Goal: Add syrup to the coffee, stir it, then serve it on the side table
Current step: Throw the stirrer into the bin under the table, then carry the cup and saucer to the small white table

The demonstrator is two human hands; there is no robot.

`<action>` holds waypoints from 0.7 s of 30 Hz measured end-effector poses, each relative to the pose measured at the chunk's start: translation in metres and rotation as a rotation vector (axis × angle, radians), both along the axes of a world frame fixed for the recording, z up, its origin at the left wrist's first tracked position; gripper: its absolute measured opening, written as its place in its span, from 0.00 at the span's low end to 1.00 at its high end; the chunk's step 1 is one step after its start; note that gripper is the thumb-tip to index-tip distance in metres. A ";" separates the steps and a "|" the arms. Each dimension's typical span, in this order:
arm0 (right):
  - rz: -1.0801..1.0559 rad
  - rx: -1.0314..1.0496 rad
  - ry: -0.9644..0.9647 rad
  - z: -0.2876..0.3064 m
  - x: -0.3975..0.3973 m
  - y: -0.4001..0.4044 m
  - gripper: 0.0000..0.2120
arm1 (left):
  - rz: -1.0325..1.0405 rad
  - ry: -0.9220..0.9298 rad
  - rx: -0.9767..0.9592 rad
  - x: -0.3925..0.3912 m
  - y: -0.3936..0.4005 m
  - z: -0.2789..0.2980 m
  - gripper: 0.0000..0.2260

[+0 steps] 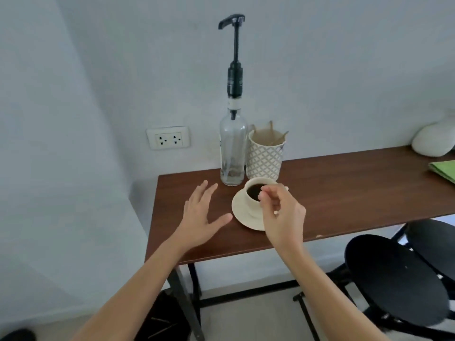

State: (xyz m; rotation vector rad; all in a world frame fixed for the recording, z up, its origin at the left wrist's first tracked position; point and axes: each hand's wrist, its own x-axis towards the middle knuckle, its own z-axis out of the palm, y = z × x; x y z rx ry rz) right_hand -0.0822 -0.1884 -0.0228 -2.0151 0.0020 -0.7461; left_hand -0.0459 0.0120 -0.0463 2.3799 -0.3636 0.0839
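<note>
A cream cup of dark coffee [253, 190] stands on a cream saucer [240, 210] near the left end of the brown table [344, 193]. My right hand [280, 217] is over the cup's right side, its fingertips pinched together above the coffee on what looks like a thin pale stirrer [285, 188]; only a short end shows past the fingers. My left hand [200, 215] is spread flat with straight fingers, on or just above the table left of the saucer. The clear syrup bottle [232, 153] with its tall black pump stands just behind the cup.
A patterned white holder [264, 158] with wooden sticks sits right of the bottle, against the wall. A white object [433, 141] and a green cloth [443, 168] lie at the table's far right. Black stools [394, 279] stand under the table's right side. A wall socket [168, 138] is at left.
</note>
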 end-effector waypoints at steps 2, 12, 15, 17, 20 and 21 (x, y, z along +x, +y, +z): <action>-0.025 0.020 0.015 -0.005 0.005 -0.037 0.03 | -0.011 0.090 0.021 0.003 -0.028 -0.008 0.41; 0.106 0.108 0.348 -0.039 0.039 -0.100 0.12 | 0.082 0.105 -0.037 0.010 -0.084 -0.022 0.42; 0.196 0.108 0.377 -0.040 0.045 -0.097 0.14 | 0.104 0.094 -0.068 0.011 -0.086 -0.023 0.38; 0.237 0.080 0.391 -0.041 0.049 -0.096 0.13 | 0.119 0.087 -0.072 0.013 -0.088 -0.023 0.36; 0.236 0.031 0.413 -0.043 0.055 -0.098 0.12 | 0.123 0.092 -0.079 0.015 -0.089 -0.022 0.36; 0.232 0.021 0.420 -0.043 0.056 -0.098 0.10 | 0.123 0.096 -0.081 0.015 -0.089 -0.022 0.37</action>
